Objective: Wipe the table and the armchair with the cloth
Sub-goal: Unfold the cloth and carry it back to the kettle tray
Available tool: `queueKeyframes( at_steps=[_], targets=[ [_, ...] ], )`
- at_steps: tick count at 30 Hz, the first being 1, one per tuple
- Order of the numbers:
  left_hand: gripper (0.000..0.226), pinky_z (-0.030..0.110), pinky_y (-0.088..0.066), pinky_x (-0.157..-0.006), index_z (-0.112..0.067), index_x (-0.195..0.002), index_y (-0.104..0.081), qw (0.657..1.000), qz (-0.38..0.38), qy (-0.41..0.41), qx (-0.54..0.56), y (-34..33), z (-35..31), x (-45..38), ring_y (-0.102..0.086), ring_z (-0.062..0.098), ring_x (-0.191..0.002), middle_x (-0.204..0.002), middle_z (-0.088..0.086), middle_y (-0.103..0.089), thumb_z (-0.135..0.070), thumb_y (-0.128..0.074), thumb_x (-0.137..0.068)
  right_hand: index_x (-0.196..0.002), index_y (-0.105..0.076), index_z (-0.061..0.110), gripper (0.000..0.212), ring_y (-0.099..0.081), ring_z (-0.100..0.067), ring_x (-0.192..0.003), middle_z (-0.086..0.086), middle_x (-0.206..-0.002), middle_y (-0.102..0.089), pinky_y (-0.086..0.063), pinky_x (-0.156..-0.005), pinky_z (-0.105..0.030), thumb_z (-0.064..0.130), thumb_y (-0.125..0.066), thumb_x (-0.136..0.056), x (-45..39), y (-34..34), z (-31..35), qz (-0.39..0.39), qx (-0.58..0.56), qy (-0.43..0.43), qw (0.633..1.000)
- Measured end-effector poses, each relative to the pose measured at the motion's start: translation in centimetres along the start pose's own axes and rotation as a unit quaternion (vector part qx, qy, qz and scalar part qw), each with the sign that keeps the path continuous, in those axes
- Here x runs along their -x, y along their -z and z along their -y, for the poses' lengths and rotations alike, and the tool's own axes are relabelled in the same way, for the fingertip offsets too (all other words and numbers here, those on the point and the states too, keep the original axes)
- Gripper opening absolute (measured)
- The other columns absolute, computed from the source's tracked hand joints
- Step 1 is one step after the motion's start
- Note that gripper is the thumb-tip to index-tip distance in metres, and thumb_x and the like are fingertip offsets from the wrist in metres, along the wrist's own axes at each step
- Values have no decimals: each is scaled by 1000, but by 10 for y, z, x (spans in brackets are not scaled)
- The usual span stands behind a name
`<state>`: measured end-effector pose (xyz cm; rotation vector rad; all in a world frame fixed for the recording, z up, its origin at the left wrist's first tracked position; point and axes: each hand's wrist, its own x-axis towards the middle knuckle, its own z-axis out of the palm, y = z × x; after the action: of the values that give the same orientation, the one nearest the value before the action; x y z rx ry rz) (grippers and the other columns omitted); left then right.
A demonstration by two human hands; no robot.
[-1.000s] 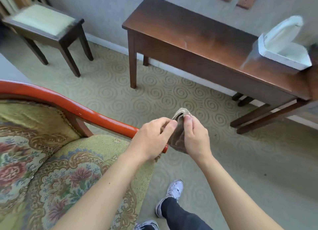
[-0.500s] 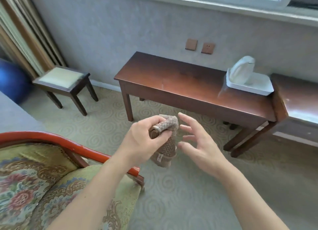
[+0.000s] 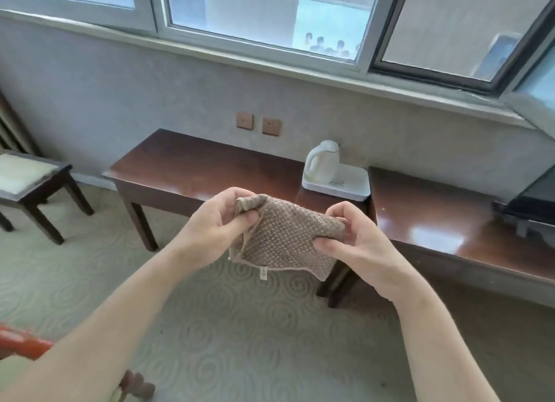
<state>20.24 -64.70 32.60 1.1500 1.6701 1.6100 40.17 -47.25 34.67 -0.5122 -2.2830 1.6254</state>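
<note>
A brown knitted cloth [image 3: 282, 239] hangs spread between my hands in mid-air, a small white label dangling from its lower hem. My left hand [image 3: 214, 230] pinches its left top corner; my right hand [image 3: 351, 236] pinches its right edge. Behind the cloth stands the dark wooden table [image 3: 192, 173] against the wall, its top glossy. Only the red wooden arm of the armchair [image 3: 21, 343] shows at the lower left, partly behind my left forearm.
A white kettle [image 3: 322, 162] stands on a white tray [image 3: 351, 188] at the table's right end. A second dark table [image 3: 435, 221] adjoins on the right, carrying a black screen [image 3: 534, 197]. A cushioned stool [image 3: 27, 179] stands at the left. Patterned carpet covers the floor.
The view has tilted up from the armchair toward the table and window. My right hand, open half a second ago, now pinches the cloth, and the bunched cloth has been spread between both hands.
</note>
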Motion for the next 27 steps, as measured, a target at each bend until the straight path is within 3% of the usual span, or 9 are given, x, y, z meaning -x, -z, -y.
queueKeyframes(
  at_steps=[5, 7, 9, 12, 15, 19, 21, 24, 27],
  targets=[
    [27, 23, -54, -80, -49, -111, -57, 995, -9, 51, 88, -58, 25, -68, -67, 10, -92, -94, -9, -73, -24, -54, -102, -113, -56, 31, 36, -67, -13, -93, 2, -101, -71, -54, -78, -28, 6, -69, -91, -21, 53, -31, -141, -67, 11, 988],
    [25, 26, -55, -82, -53, -112, -54, 992, -7, 69, 102, -79, 39, -98, -69, 10, -96, -98, -9, -75, -49, -65, -90, -119, -53, 37, 42, -68, -12, -90, 3, -101, -71, -55, -74, -26, 8, -68, -92, -37, 69, -47, -186, -74, 0, 980],
    [46, 32, -55, -85, -51, -110, -55, 993, -21, 81, 85, -97, 56, -132, -71, 12, -95, -98, -6, -76, -60, -77, -71, -124, -49, 42, 50, -68, -16, -90, -2, -102, -69, -58, -75, -30, 6, -65, -93, -56, 88, -63, -210, -65, -7, 976],
    [44, 41, -55, -87, -47, -105, -57, 993, -23, 91, 78, -120, 82, -190, -72, 21, -95, -98, 0, -76, -52, -81, -67, -128, -38, 38, 53, -66, -24, -90, -12, -104, -62, -60, -75, -39, 1, -58, -95, -87, 122, -91, -227, -26, -30, 973],
    [27, 34, -57, -76, -41, -105, -54, 985, 20, 120, 122, -141, 105, -251, -72, 21, -83, -95, 7, -76, -28, -72, -89, -117, -43, 29, 38, -57, -27, -84, -11, -99, -56, -52, -73, -46, -1, -52, -96, -116, 163, -122, -250, 9, -70, 966],
    [24, 22, -42, -54, -28, -86, -54, 987, 65, 122, 87, -167, 119, -332, -48, 11, -58, -71, -3, -61, -12, -51, -104, -83, -64, 24, 37, -56, -8, -83, 7, -89, -60, -42, -82, -29, -6, -49, -96, -155, 210, -161, -284, 42, -102, 953],
    [31, 26, -36, -60, -29, -80, -58, 991, 64, 110, 30, -182, 124, -369, -39, 15, -62, -69, -5, -52, -13, -48, -105, -86, -74, 29, 43, -62, -3, -99, 13, -100, -63, -45, -90, -20, -5, -49, -98, -177, 229, -176, -285, 49, -113, 951],
    [40, 34, -46, -65, -30, -82, -65, 990, 54, 112, -63, -204, 141, -419, -51, 22, -64, -77, -8, -65, -5, -43, -104, -103, -73, 32, 47, -55, 2, -113, 25, -111, -54, -43, -95, -11, -6, -46, -97, -211, 263, -201, -266, 58, -122, 955],
    [41, 18, -43, -58, -33, -80, -59, 985, 13, 97, -140, -223, 159, -466, -51, 5, -57, -77, -22, -66, -3, -41, -101, -114, -70, 29, 47, -51, 3, -116, 23, -117, -51, -40, -98, -11, -7, -45, -96, -251, 303, -233, -240, 71, -111, 962]
  ],
)
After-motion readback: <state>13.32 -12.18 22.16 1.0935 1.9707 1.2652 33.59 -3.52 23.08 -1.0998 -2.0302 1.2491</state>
